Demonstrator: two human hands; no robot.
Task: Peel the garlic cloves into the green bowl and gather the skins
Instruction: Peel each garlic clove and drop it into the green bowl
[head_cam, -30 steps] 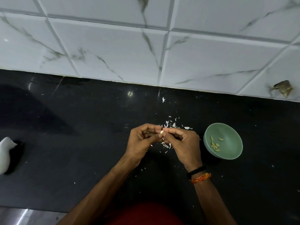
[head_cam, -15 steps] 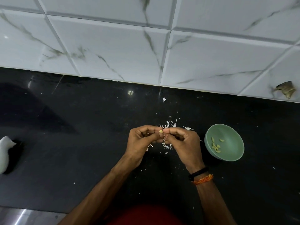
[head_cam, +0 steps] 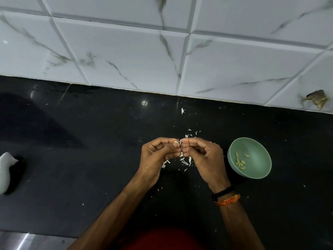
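Over the black counter my left hand (head_cam: 156, 156) pinches a small garlic clove (head_cam: 176, 142) between thumb and forefinger. My right hand (head_cam: 203, 156) meets it fingertip to fingertip and pinches the white skin at the clove's tip. Loose white garlic skins (head_cam: 185, 160) lie scattered on the counter under and behind the hands. The green bowl (head_cam: 259, 170) sits to the right of my right hand, with several peeled cloves (head_cam: 240, 160) inside it.
A white marble-tiled wall (head_cam: 162, 56) rises behind the counter (head_cam: 90, 150). A white object (head_cam: 6, 169) lies at the left edge. A brown scrap (head_cam: 317, 101) sits at the wall base on the far right. One skin flake (head_cam: 182, 110) lies apart near the wall.
Both hands stay together at the same spot; the fingertips have shifted slightly on the clove, and a strip of skin now stands up from it.
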